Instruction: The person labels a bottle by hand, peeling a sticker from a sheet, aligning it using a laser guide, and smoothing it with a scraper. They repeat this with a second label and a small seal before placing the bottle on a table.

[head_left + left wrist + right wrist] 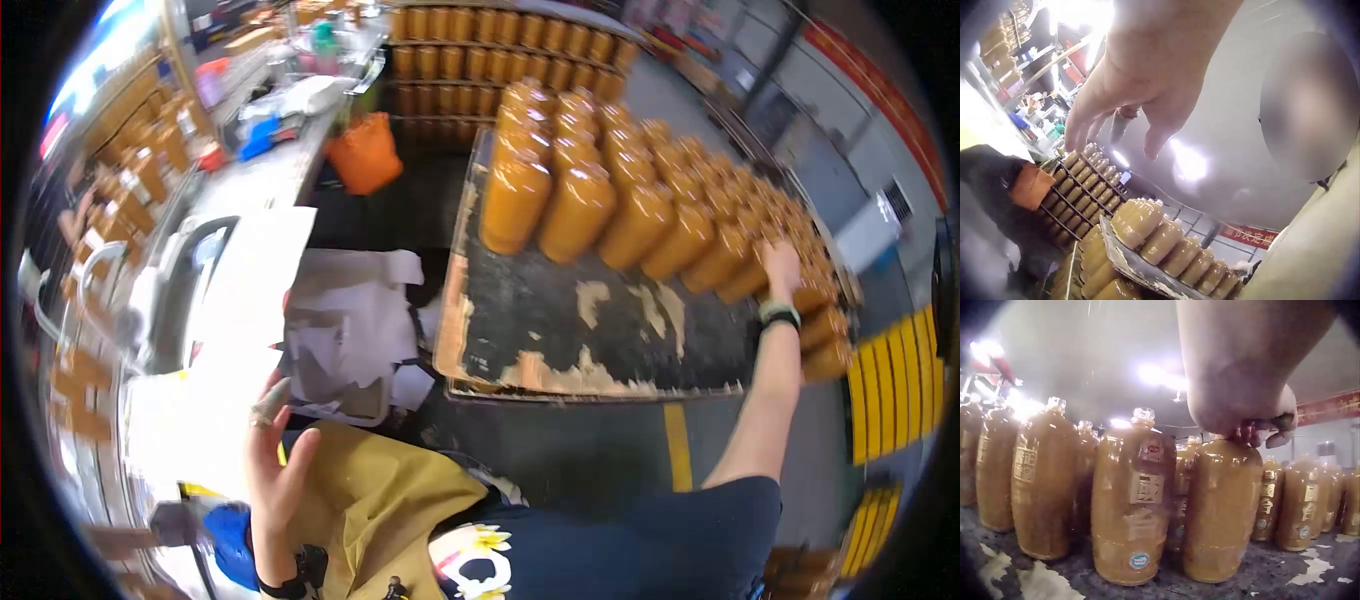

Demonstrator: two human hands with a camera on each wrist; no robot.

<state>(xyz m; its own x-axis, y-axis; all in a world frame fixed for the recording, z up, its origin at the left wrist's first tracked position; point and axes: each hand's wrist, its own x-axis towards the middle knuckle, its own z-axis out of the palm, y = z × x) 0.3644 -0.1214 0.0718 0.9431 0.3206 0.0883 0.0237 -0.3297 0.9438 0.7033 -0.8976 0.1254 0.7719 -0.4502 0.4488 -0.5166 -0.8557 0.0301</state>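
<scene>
Rows of glossy amber-brown bottles stand on a dark, worn board. At the right end of the front row, my right hand reaches over the bottles. In the right wrist view, that hand has its fingers curled round the neck of one bottle, which stands upright beside another with gold characters. My left hand is raised near the white worktop, fingers apart and holding nothing; a covering sits on one finger. The left wrist view shows the same hand with fingers loosely bent.
A white bin with paper stands between the worktop and the board. An orange bag hangs by the counter. Racks of bottles stand behind. Yellow slatted panels are at the right.
</scene>
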